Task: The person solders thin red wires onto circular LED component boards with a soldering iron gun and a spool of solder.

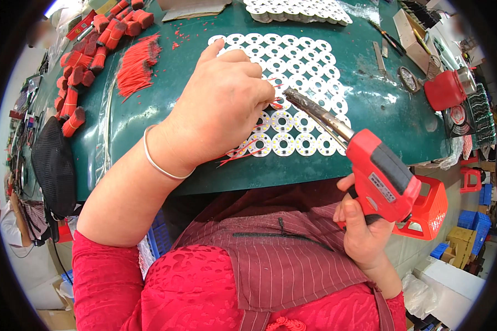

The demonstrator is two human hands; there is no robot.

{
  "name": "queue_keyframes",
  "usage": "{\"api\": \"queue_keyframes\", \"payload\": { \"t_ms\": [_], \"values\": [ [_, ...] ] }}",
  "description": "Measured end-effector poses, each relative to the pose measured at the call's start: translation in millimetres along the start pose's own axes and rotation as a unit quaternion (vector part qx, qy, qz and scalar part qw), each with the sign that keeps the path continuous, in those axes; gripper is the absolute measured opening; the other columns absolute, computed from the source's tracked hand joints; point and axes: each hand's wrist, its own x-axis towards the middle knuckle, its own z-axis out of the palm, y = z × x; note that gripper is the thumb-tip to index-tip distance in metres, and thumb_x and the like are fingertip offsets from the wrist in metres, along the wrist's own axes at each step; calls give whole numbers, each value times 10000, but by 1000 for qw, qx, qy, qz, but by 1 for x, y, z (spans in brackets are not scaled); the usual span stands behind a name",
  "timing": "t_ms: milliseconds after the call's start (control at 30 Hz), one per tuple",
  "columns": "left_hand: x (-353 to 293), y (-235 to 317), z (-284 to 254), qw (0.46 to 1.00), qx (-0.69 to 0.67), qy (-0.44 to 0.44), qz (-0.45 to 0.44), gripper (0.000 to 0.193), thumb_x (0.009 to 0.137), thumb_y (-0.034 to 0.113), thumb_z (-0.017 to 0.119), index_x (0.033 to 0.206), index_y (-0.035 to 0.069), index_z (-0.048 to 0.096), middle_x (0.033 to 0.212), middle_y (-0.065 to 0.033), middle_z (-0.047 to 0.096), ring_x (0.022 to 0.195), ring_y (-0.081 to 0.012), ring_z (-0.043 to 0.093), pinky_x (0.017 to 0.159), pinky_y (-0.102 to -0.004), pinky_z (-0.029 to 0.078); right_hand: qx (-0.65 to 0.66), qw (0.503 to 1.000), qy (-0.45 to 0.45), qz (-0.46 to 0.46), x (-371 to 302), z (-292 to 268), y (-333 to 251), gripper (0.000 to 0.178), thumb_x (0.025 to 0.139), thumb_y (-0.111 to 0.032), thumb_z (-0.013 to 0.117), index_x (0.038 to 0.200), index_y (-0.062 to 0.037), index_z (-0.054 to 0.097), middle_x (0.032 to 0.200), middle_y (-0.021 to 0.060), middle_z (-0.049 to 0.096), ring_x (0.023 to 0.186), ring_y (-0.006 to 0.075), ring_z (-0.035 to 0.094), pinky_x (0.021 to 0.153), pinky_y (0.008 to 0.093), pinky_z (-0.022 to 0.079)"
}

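My right hand (pixel 364 237) is wrapped round the handle of a red and black soldering gun (pixel 381 171). Its long, darkened tip reaches up and left over a panel of round white LED boards (pixel 282 144) lying on the green table. Above the panel's left side is my left hand (pixel 221 105), index finger stretched out and the others curled in. Thin red wires (pixel 276 103) stick out by its closed fingertips, close to the soldering tip; the exact grip is hidden. More red wires (pixel 240 156) lie on the boards of the nearest row.
Loose red wires (pixel 135 69) and tied wire bundles (pixel 113 36) lie at the far left, above a black mesh bag (pixel 53 165). Another stack of boards (pixel 298 12) sits at the back. To the right are a red bottle (pixel 444 91), a metal strip (pixel 379 56) and a red stool (pixel 433 207).
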Motion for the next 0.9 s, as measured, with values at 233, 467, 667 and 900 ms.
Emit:
{"api": "queue_keyframes", "payload": {
  "t_ms": [233,467,667,900],
  "values": [
    [0,-1,1,1000,13,-3,-2,56,724,50,733,751,92,707,685,-47,551,786,-255,575,853,-410,444,-13,1000,-5,-20,3,2,2,419,985,-41,578,1370,42,438,1187,192,617,674,102,563,597,278,528],
    [-1,-2,0,1000,9,-3,0,62,716,44,727,752,89,707,685,-48,555,781,-256,573,852,-408,442,52,998,23,4,5,5,-1,410,942,10,665,1328,33,530,1290,197,643,790,88,625,682,244,534],
    [0,-2,0,1000,13,-6,4,62,716,43,726,755,88,709,681,-48,554,775,-256,571,825,-400,443,-34,999,-6,-24,3,2,4,399,982,-35,583,1349,53,453,1176,195,626,675,106,581,596,275,530],
    [0,-3,2,1000,6,6,6,71,708,38,733,756,85,707,687,-46,558,776,-254,569,807,-396,440,1,1000,10,3,4,4,3,354,957,-10,626,1293,41,524,1196,179,646,717,101,597,626,269,532]
  ]
}}
